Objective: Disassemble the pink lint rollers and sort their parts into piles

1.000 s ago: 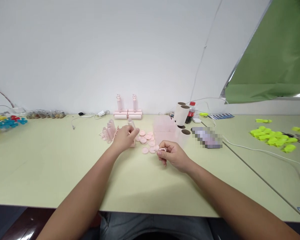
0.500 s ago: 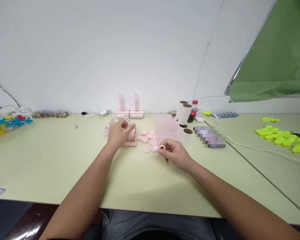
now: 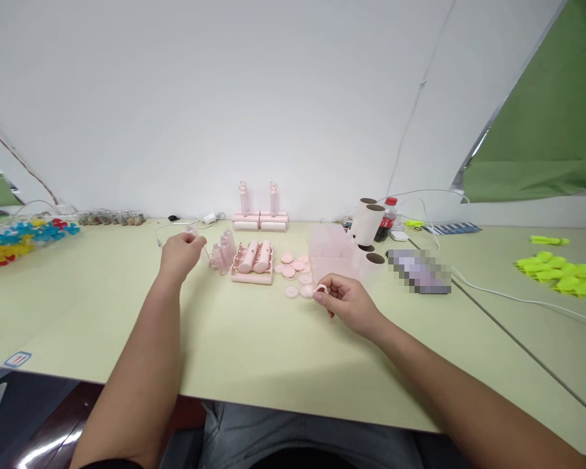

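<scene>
My left hand point(image 3: 178, 254) is closed in a pinch on a small clear pink bottle point(image 3: 193, 231), held above the table left of a cluster of upright pink bottles point(image 3: 223, 253). My right hand point(image 3: 344, 299) rests on the table, its fingers pinched on a small pink ring-shaped piece point(image 3: 320, 288). Between my hands lies a pink tray point(image 3: 252, 258) holding two pink tubes on their sides. Several pink round discs point(image 3: 293, 270) are scattered just right of the tray, next to my right hand.
Two upright pink bottles on stands point(image 3: 260, 212) sit at the back. A translucent pink box point(image 3: 333, 255), paper rolls point(image 3: 368, 225) and a cola bottle point(image 3: 386, 220) stand right. Colourful pieces point(image 3: 14, 236) lie far left, yellow-green pieces point(image 3: 559, 272) far right. A cable point(image 3: 508, 296) crosses the table.
My left hand has moved left from the pink tray, carrying a small bottle. The tray with two tubes is uncovered. My right hand has stayed put, and the camera has turned left.
</scene>
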A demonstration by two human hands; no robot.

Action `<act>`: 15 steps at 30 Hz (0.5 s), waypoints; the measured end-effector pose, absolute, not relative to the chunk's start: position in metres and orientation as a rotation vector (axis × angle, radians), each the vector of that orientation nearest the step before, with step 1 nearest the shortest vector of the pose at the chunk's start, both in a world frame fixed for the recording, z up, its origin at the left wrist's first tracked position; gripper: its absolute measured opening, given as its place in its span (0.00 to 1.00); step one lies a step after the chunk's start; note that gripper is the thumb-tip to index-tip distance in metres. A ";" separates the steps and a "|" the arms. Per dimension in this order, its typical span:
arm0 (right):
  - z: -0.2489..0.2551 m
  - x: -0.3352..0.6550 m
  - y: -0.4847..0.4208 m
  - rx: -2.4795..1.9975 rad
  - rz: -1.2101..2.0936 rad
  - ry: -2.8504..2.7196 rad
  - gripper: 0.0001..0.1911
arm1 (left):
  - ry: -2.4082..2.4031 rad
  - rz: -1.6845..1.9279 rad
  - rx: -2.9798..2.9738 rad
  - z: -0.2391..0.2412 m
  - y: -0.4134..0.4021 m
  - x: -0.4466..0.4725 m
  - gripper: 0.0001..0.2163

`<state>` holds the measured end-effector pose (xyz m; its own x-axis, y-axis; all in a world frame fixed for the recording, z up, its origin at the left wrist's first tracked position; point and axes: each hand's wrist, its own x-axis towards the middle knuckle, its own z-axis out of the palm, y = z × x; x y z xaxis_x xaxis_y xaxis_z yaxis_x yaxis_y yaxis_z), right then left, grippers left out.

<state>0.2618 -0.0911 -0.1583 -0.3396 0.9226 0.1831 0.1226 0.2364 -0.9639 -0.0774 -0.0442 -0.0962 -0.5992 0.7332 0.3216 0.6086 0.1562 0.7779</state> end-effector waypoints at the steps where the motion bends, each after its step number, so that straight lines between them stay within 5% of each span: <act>1: -0.158 0.262 -0.091 -0.987 1.193 -1.671 0.17 | 2.311 1.288 1.329 -0.097 -0.047 -0.080 0.08; 6: -0.159 0.262 -0.092 -1.005 1.156 -1.703 0.16 | 2.271 0.804 1.360 -0.104 -0.059 -0.079 0.09; 15: -0.157 0.261 -0.094 -1.028 1.157 -1.720 0.15 | 2.203 0.699 1.560 -0.127 -0.046 -0.080 0.09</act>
